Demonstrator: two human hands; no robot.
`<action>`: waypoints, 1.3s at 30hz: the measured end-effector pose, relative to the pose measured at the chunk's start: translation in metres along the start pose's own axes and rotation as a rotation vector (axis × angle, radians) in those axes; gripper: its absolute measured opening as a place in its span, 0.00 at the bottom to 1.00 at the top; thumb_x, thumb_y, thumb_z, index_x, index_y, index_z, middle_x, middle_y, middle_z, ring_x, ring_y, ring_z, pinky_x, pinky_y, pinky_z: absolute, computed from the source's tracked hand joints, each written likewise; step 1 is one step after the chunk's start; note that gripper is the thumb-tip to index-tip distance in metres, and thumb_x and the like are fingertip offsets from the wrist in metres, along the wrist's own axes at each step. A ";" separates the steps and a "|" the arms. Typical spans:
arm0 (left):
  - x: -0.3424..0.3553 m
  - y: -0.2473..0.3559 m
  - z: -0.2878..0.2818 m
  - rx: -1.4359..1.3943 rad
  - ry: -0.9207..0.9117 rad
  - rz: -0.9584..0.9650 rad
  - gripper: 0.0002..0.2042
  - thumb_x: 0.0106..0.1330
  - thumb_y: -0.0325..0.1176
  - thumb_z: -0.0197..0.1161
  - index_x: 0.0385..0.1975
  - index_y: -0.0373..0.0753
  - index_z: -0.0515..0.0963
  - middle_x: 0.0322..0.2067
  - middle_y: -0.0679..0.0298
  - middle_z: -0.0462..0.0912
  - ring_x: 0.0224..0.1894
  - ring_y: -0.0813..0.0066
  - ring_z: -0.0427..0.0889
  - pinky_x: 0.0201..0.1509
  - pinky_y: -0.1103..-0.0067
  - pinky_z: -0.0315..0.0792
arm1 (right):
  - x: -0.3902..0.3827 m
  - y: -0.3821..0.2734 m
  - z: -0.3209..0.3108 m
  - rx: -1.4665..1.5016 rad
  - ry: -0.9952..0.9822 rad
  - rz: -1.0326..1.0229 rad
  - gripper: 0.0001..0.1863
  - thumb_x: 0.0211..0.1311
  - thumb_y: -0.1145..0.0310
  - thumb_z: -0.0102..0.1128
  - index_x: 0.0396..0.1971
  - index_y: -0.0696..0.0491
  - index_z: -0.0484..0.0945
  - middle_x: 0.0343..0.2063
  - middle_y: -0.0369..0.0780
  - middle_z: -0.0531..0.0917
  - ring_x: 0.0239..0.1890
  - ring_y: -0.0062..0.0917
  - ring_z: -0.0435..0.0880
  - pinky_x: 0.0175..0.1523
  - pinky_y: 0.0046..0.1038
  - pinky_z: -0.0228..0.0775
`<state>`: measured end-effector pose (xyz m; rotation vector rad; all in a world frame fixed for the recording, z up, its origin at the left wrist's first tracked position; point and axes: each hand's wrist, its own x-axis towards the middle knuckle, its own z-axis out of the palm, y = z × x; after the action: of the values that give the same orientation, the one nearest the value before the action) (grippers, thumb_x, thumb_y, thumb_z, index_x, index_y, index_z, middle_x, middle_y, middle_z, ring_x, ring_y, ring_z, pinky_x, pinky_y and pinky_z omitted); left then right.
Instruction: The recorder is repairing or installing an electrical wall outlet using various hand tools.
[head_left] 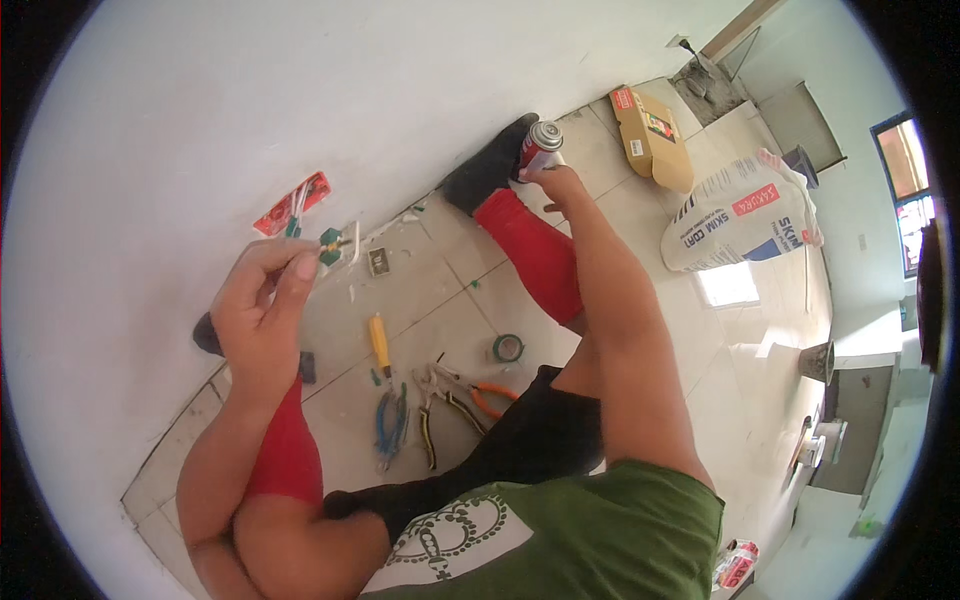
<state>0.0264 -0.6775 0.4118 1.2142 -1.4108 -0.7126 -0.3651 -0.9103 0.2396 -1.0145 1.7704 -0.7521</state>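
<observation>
My left hand (268, 290) is raised near the wall, thumb and fingers pinched on a small white wall plate (350, 244) with green parts on its back. Beside it, a red wall box (302, 204) is set into the wall, with wires coming out of it. The exact grip point on the plate is partly hidden by my fingers. Farther off, by my right foot, my right hand (562, 188) is wrapped round a red and white can (540, 150) with a metal top, held tilted.
Between my legs on the tiles lie a yellow-handled screwdriver (379, 340), blue pliers (391, 425), black-and-yellow pliers (428, 415), orange-handled pliers (490, 400) and a green tape roll (508, 348). A small square piece (378, 262) sits nearby. Beyond are a cardboard box (650, 135) and a white sack (740, 215).
</observation>
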 end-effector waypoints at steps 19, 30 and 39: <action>-0.032 -0.012 0.040 0.203 -0.453 -0.162 0.09 0.68 0.33 0.68 0.38 0.33 0.85 0.28 0.64 0.83 0.28 0.80 0.77 0.34 0.81 0.71 | -0.278 -0.008 0.082 0.062 -0.724 -0.688 0.13 0.68 0.63 0.65 0.39 0.59 0.81 0.26 0.39 0.82 0.28 0.19 0.80 0.35 0.27 0.73; -0.022 0.004 0.049 0.105 -0.487 -0.530 0.10 0.69 0.35 0.69 0.39 0.33 0.85 0.27 0.69 0.84 0.28 0.86 0.76 0.32 0.83 0.70 | -0.272 0.008 0.080 0.290 -0.703 -0.446 0.14 0.70 0.60 0.65 0.37 0.58 0.80 0.21 0.35 0.78 0.26 0.17 0.76 0.33 0.24 0.69; -0.027 -0.007 0.058 0.064 -0.421 -0.471 0.09 0.66 0.33 0.70 0.37 0.33 0.85 0.27 0.67 0.84 0.29 0.86 0.78 0.31 0.81 0.73 | -0.265 0.002 0.071 0.294 -0.699 -0.447 0.13 0.69 0.62 0.65 0.37 0.59 0.82 0.31 0.38 0.81 0.30 0.19 0.76 0.36 0.26 0.70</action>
<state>-0.0300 -0.6658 0.3825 1.5301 -1.5021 -1.3171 -0.2403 -0.6803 0.3214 -1.2851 0.8193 -0.7710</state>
